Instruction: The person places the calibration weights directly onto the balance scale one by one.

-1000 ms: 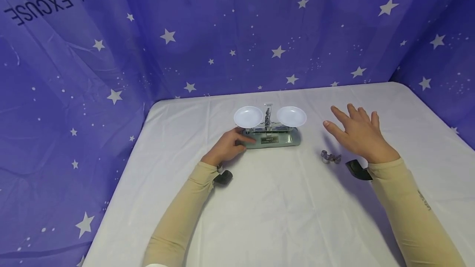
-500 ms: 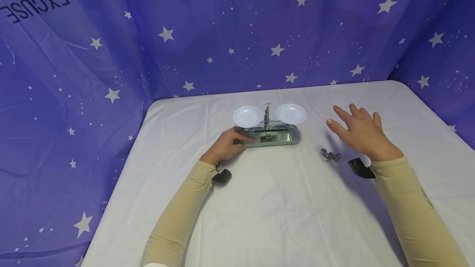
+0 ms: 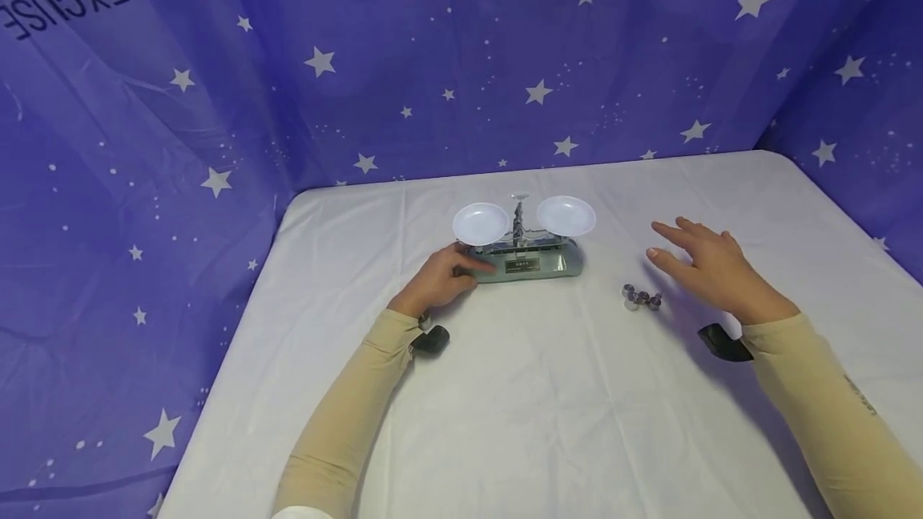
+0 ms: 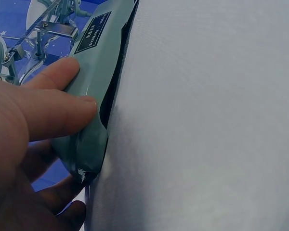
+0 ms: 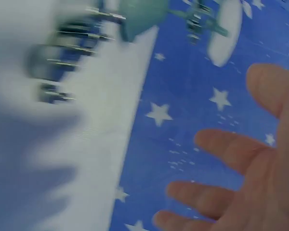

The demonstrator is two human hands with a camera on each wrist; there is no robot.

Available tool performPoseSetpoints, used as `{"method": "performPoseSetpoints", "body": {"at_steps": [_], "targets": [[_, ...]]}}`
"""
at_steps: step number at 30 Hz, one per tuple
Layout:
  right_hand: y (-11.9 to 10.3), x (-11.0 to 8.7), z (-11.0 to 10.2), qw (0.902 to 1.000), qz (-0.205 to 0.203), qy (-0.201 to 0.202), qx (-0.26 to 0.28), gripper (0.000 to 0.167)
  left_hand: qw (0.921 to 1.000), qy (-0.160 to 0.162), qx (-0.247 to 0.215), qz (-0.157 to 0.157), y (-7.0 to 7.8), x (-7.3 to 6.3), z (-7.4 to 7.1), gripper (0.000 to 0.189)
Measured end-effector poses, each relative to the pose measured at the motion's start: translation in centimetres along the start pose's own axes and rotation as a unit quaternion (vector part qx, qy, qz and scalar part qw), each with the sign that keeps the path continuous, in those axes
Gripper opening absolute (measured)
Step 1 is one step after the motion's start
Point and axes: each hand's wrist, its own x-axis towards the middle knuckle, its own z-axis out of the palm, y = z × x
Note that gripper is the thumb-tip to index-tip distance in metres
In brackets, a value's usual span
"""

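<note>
A green-based balance scale (image 3: 562, 261) stands on the white-covered table, both its white pans bare. Its right pan (image 3: 566, 216) sits a little higher than the left pan (image 3: 481, 224). My left hand (image 3: 438, 279) grips the left end of the base. In the left wrist view the thumb (image 4: 62, 115) lies on the base's front face, the index finger extends along it, and other fingers go round the end. To the right, my right hand (image 3: 721, 275) hovers with spread fingers, holding nothing. Several small metal weights (image 3: 642, 297) lie between it and the scale.
The white tablecloth (image 3: 519, 407) covers the table up to its far edge. Behind and beside it hangs a purple-blue curtain (image 3: 433, 46) with white stars. A black wrist camera (image 3: 723, 343) sits below the right wrist, another camera (image 3: 433, 340) beside the left wrist.
My right hand has drifted right and slightly toward me, away from the weights. The scale's right pan has risen relative to the left one. The left hand keeps its grip.
</note>
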Motion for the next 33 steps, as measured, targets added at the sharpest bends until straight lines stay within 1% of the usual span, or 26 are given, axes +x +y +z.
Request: {"method": "performPoseSetpoints", "body": {"at_steps": [4, 6, 9, 11, 14, 18, 22, 26, 33], "targets": [[0.6, -0.2, 0.9, 0.999, -0.042, 0.016, 0.007, 0.062, 1.0, 0.009, 0.004, 0.003, -0.1, 0.4, 0.0, 0.037], [0.7, -0.3, 1.5, 0.9983, -0.057, 0.012, 0.001, 0.061, 0.9999, 0.011, 0.006, 0.004, -0.2, 0.4, 0.0, 0.036], [0.7, -0.5, 2.4, 0.9972, -0.074, 0.01, -0.006, 0.059, 0.9999, 0.011, 0.003, 0.001, -0.2, 0.2, -0.2, 0.036], [0.5, -0.6, 3.0, 0.9963, -0.085, 0.012, 0.0, 0.058, 0.9999, 0.01, -0.001, -0.006, -0.1, -0.1, -0.3, 0.036], [0.4, -0.9, 4.0, 0.9952, -0.096, 0.013, 0.013, 0.054, 0.9999, 0.005, -0.006, -0.014, -0.1, -0.6, -0.4, 0.036], [0.5, -1.4, 5.1, 0.9952, -0.098, 0.01, 0.008, 0.05, 0.9998, -0.001, -0.008, -0.019, -0.2, -1.1, -0.4, 0.037], [0.7, -1.7, 5.4, 0.9946, -0.103, 0.006, 0.008, 0.044, 0.9998, 0.001, -0.008, -0.018, -0.2, -1.2, -0.1, 0.037], [0.8, -1.9, 5.2, 0.9936, -0.112, 0.007, 0.007, 0.04, 0.9998, 0.006, -0.013, -0.013, 0.0, -1.1, 0.0, 0.036], [0.8, -2.2, 4.9, 0.9909, -0.134, 0.015, -0.008, 0.039, 0.9996, 0.016, -0.015, 0.016, 0.2, -1.0, 0.1, 0.036]]}}
